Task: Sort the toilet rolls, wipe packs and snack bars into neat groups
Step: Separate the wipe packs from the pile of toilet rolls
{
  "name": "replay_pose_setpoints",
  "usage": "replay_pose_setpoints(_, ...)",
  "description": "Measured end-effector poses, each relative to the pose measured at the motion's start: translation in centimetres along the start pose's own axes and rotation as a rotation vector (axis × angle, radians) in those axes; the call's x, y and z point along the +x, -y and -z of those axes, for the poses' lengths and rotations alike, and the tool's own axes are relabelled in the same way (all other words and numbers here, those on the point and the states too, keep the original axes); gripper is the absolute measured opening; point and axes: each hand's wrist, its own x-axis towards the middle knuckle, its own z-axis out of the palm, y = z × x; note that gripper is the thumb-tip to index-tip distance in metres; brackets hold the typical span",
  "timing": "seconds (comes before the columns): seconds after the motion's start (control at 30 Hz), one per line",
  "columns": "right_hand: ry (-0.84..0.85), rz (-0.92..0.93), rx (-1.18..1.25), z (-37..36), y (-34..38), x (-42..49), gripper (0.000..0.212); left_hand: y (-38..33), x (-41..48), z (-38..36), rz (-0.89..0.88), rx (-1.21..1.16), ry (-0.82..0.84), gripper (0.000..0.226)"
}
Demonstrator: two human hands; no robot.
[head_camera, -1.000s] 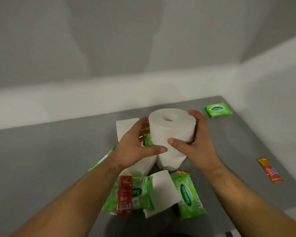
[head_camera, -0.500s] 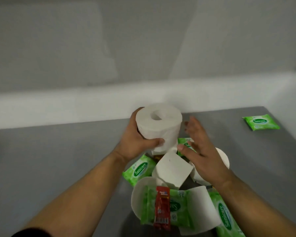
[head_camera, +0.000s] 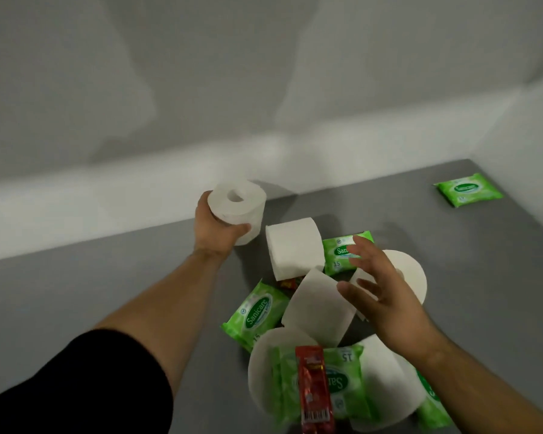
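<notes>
My left hand (head_camera: 215, 228) grips an upright white toilet roll (head_camera: 237, 208) at the far left of the pile, near the back of the grey table (head_camera: 107, 292). My right hand (head_camera: 386, 296) hovers open with spread fingers over the pile. Under it lie several toilet rolls on their sides: one (head_camera: 293, 247) behind, one (head_camera: 318, 308) in the middle, one (head_camera: 411, 274) to the right. Green wipe packs (head_camera: 254, 311) (head_camera: 339, 252) lie among them. A red snack bar (head_camera: 314, 389) rests on a wipe pack (head_camera: 342, 383) at the front.
A lone green wipe pack (head_camera: 469, 189) lies at the far right back corner. White walls (head_camera: 264, 89) bound the table at the back and right. Bare grey surface stretches to the left of the pile.
My left hand carried the roll away to the left and back, toward the table surface. My right hand let go of it and now hovers open over the pile.
</notes>
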Motion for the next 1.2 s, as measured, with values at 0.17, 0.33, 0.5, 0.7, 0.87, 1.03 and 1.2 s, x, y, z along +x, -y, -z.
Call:
replay_pose_setpoints(0.17,0.012,-0.009,-0.031,-0.2,-0.2,-0.3,0.068,2.6,0.1,-1.6,0.134,0.079,0.063,0.108)
replay_pose_setpoints(0.33,0.008,-0.028,-0.046,-0.1,-0.5,-0.6,0.069,2.6,0.9,-2.4,0.178,0.124,0.078,0.107)
replay_pose_setpoints(0.5,-0.042,-0.037,-0.041,-0.1,-0.5,-0.8,0.065,1.5,-0.2,-2.2,0.192,0.141,0.045,0.105)
replay_pose_setpoints(0.7,-0.108,-0.062,-0.030,0.6,-0.9,-0.6,0.058,0.2,-7.0,-3.0,0.382,-0.079,-0.092,0.043)
replay_pose_setpoints(0.87,-0.130,-0.022,0.020,1.1,-1.4,0.3,0.048,-1.8,-9.7,-4.3,0.462,-0.207,0.221,0.045)
replay_pose_setpoints(1.03,-0.148,0.013,0.045,1.1,-1.0,1.6,0.050,-3.5,-9.7,-5.6,0.551,-0.296,0.301,0.044)
replay_pose_setpoints(1.2,-0.127,0.021,-0.039,1.6,0.2,3.4,0.047,-3.8,-9.6,-5.6,0.612,-0.476,0.260,0.027)
